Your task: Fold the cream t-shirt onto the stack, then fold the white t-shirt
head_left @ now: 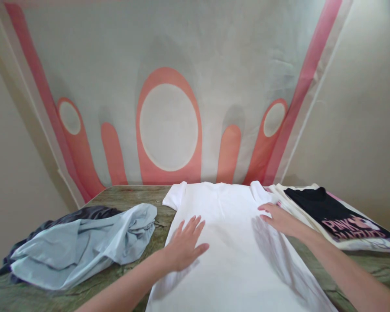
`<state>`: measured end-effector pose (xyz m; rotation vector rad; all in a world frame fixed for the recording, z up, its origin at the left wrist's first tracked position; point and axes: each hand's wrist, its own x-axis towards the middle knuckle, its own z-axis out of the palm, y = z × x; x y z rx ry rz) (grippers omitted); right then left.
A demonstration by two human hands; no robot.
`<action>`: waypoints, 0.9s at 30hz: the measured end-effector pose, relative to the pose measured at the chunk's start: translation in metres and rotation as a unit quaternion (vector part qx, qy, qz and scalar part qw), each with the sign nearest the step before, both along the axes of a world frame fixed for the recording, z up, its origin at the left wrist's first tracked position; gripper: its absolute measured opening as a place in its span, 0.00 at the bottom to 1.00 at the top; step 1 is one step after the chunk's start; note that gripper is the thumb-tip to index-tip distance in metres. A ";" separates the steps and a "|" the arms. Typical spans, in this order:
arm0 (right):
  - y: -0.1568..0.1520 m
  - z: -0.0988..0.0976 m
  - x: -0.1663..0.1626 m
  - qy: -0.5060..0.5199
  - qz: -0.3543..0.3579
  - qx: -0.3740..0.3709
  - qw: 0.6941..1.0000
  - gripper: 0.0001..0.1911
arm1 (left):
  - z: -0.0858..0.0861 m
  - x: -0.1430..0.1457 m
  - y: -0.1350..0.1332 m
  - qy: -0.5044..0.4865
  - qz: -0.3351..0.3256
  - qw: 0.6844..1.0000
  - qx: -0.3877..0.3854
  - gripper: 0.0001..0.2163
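Note:
A white T-shirt (pixel 227 260) lies spread out on the wood-patterned table, its sleeves toward the far edge and its near end running out of view. My left hand (pixel 185 245) is over the shirt's left side, palm down with the fingers spread. On the other side, my right hand (pixel 279 219) is at the shirt's right edge below the sleeve, fingers extended and apart. Neither hand grips the fabric. Whether the palms press on the cloth or hover just above it, I cannot tell. Light creases and shadows show on the shirt's right side.
At the left lies a crumpled light grey-blue garment (pixel 84 247) over a dark cloth (pixel 94 212). Folded clothes, topped by a black printed shirt (pixel 331 212), are stacked at the right. Behind the table (pixel 139 195) hangs a grey backdrop (pixel 214 52) with pink shapes.

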<state>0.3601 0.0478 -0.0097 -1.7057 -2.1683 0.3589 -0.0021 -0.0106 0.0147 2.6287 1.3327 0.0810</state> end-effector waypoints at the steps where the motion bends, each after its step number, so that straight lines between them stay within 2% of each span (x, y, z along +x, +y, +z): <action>1: 0.012 -0.007 -0.001 -0.014 -0.014 0.030 0.999 0.20 | -0.002 0.005 0.019 0.011 0.010 1.000 0.018 0.28; 4: 0.031 -0.028 -0.011 -0.058 0.007 0.082 0.995 0.25 | -0.023 0.012 0.070 0.026 0.064 0.994 0.088 0.27; 6: 0.032 -0.043 -0.018 -0.094 0.020 0.085 0.992 0.26 | -0.040 0.007 0.091 0.031 0.099 0.989 0.106 0.28; 9: 0.031 -0.061 -0.014 -0.131 -0.003 0.072 0.989 0.26 | -0.059 -0.007 0.104 0.036 0.147 0.983 0.103 0.29; 11: 0.035 -0.066 0.001 -0.134 -0.015 0.071 0.988 0.26 | -0.066 -0.016 0.104 0.037 0.164 0.980 0.110 0.30; 14: 0.050 -0.062 0.033 -0.102 -0.060 0.087 0.989 0.24 | -0.068 -0.019 0.101 0.041 0.173 0.977 0.114 0.31; 18: 0.076 -0.045 0.069 -0.082 -0.150 0.156 0.973 0.22 | -0.064 -0.013 0.098 0.044 0.189 0.971 0.137 0.29; 20: 0.086 -0.039 0.075 -0.104 -0.136 0.152 0.974 0.20 | -0.062 -0.011 0.097 0.040 0.174 0.971 0.157 0.27; 23: 0.094 -0.034 0.067 -0.118 -0.088 0.109 0.983 0.14 | -0.060 -0.011 0.096 0.026 0.109 0.980 0.165 0.25; 27: 0.105 -0.026 0.048 -0.101 -0.077 0.082 0.988 0.16 | -0.060 -0.012 0.099 0.022 0.069 0.988 0.138 0.25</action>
